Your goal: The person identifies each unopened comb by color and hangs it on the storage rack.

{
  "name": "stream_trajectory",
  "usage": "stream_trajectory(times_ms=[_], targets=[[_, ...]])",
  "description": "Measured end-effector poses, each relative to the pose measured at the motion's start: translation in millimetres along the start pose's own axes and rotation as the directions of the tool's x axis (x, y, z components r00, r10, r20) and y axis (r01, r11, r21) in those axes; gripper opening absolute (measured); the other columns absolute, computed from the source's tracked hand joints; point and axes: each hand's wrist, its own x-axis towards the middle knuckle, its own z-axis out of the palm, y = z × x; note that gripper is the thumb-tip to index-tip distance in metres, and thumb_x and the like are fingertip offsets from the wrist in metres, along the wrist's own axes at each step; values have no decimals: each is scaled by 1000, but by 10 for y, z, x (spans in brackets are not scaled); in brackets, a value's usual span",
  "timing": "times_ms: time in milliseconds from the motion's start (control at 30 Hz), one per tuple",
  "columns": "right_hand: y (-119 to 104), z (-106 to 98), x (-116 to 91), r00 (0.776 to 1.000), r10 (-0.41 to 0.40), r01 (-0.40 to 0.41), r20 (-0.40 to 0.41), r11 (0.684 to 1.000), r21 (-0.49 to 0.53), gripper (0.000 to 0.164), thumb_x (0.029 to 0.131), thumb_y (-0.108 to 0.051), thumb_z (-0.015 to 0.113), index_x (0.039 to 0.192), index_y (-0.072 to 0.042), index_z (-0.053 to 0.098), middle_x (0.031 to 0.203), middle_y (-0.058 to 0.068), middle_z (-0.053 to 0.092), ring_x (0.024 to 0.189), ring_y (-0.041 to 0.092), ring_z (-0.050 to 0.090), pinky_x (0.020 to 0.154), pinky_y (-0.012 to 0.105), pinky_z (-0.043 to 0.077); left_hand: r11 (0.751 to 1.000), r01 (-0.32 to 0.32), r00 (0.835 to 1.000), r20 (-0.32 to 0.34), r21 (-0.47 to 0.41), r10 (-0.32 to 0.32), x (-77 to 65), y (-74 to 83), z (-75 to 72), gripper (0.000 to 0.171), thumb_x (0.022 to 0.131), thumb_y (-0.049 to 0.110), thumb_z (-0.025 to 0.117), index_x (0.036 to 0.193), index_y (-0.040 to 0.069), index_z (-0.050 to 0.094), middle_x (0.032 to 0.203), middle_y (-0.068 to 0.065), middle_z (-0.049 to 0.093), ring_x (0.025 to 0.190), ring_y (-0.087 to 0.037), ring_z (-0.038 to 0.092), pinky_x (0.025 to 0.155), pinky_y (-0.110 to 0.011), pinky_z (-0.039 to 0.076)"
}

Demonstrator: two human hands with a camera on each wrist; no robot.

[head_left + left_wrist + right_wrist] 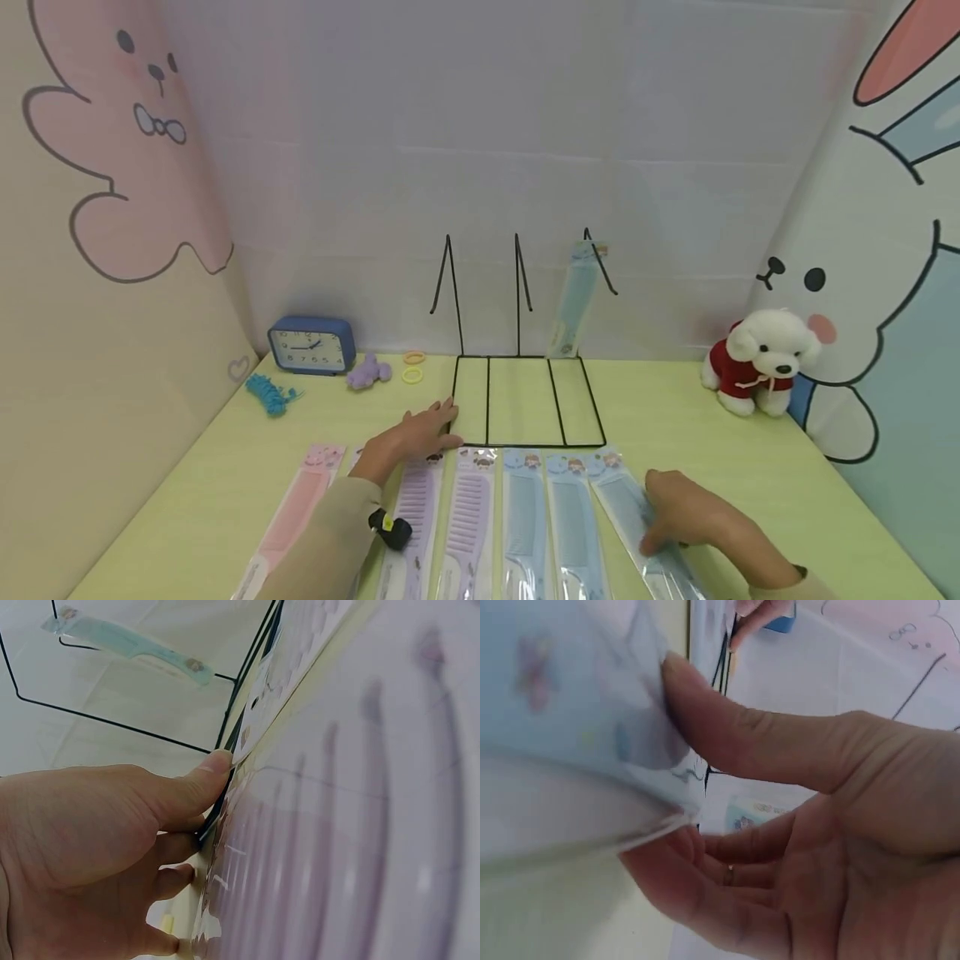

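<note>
My left hand (420, 433) rests at the front left corner of a black wire rack (525, 445), fingers spread, thumb and fingertips touching its wire. Below that hand lie purple combs (468, 517) in clear packaging, seen close up in the left wrist view. At the right end of the row, my right hand (690, 512) pinches the edge of a packaged blue comb (626, 504). In the right wrist view, the thumb lies on the packaging (562, 712) and the fingers reach under its edge. Another packaged blue comb (576, 300) hangs on the rack's right hook.
Packaged pink (300, 500) and blue combs (527, 517) lie in the row along the near table. Behind are a blue clock (311, 346), blue cord (270, 395), a purple toy (367, 372) and two hair ties (412, 376). A plush dog (761, 362) sits right.
</note>
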Motion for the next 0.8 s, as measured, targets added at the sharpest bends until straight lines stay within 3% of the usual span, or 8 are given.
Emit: stream_trajectory(times_ms=[133,300,500,633,800], targets=[[38,-150,-30,995,44,-55,84,989,136,46,71,0,88,103,4,54,88,12,53,63,24,56,45,37,52,1000,3,1000,6,13,-3,-4,4,-10,66,103,35,56,156,3,33,164,-16,21,150,-36,17,114,-69,7],[89,-335,-67,991,-61,28,119,965,262,41,81,-1,81,108,3,49,89,13,54,72,26,57,50,42,54,1000,5,1000,13,19,-5,-5,9,-23,66,104,35,55,156,4,32,164,-15,20,150,-36,16,114,-69,7],[96,-555,-132,983,-127,57,132,898,437,40,91,-4,72,118,7,44,94,14,62,83,29,62,60,45,57,1000,4,1000,12,12,-4,-19,28,-25,66,104,34,56,156,2,32,164,-16,20,150,-37,17,113,-70,8],[62,-677,-153,979,-198,151,48,863,482,46,95,-6,67,128,10,40,98,17,64,87,30,64,68,44,60,1000,7,1000,9,10,-7,-18,27,-17,66,103,35,56,156,3,32,164,-15,20,150,-36,16,114,-69,8],[-60,-742,-159,956,-253,293,-149,845,447,44,97,-8,65,132,12,46,108,21,67,88,26,67,73,37,60,1000,1,1000,15,0,-1,-7,22,-11,66,104,34,55,156,3,32,164,-16,20,150,-36,16,113,-70,8]])
